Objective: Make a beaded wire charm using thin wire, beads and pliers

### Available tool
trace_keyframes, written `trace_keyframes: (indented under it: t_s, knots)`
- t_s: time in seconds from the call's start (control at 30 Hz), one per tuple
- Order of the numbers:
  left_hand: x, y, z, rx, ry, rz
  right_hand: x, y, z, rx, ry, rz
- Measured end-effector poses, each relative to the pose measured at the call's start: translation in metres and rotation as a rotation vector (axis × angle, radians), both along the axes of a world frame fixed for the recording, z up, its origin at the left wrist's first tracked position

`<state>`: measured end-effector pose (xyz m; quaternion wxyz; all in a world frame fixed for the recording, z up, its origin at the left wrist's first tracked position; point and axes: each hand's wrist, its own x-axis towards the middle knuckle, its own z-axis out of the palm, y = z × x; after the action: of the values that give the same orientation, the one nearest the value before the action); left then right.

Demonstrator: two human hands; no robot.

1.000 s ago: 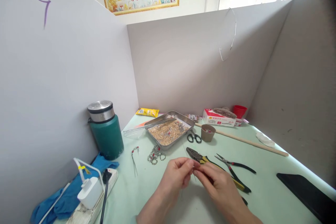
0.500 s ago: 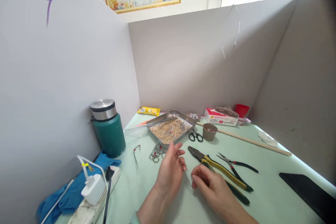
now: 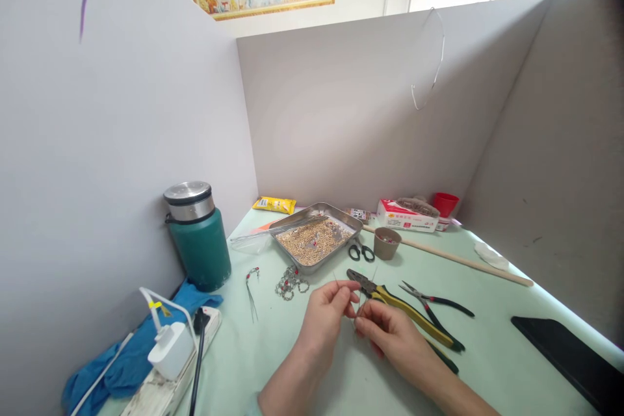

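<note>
My left hand [image 3: 325, 315] is closed, its thumb and fingers pinching a thin wire [image 3: 360, 302]. Close beside it, my right hand [image 3: 387, 328] pinches the same fine wire; exactly where the wire runs between the fingertips is hard to make out. Yellow-and-black pliers [image 3: 414, 315] lie just behind and right of my right hand. A chain with red beads [image 3: 288, 284] rests left of my left hand, and a small beaded wire piece [image 3: 251, 292] is farther left. Behind the hands is a metal tray [image 3: 312, 268] of gold beads.
Needle-nose pliers [image 3: 436, 309] and a black flat object [image 3: 560, 344] lie to the right. Scissors [image 3: 361, 252], a brown cup [image 3: 387, 244] and a wooden stick [image 3: 458, 260] are behind. A green flask [image 3: 202, 247] and a power strip [image 3: 170, 383] stand left.
My left hand has turned and closed its fingers onto the wire. My right hand has risen slightly, and the two hands' fingertips are nearer each other. The view has shifted slightly.
</note>
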<state>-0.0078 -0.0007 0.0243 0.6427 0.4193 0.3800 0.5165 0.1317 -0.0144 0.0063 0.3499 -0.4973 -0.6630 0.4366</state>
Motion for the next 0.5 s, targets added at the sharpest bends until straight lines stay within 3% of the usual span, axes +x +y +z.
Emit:
trace_keyframes:
  t_s: [0.2,0.3,0.4,0.5]
  knots:
    - [-0.004,0.013,-0.022,-0.112,0.263,0.051,0.012,0.006,0.003,-0.007,0.022,-0.163]
    - [-0.006,0.011,-0.026,0.045,0.508,0.169,0.013,0.003,0.007,0.063,-0.073,-0.155]
    - [-0.007,0.003,-0.021,0.296,0.634,0.332,0.012,-0.001,0.007,0.291,-0.265,-0.126]
    - [-0.005,-0.003,-0.012,0.413,0.641,0.280,0.010,-0.003,0.003,0.436,-0.363,-0.097]
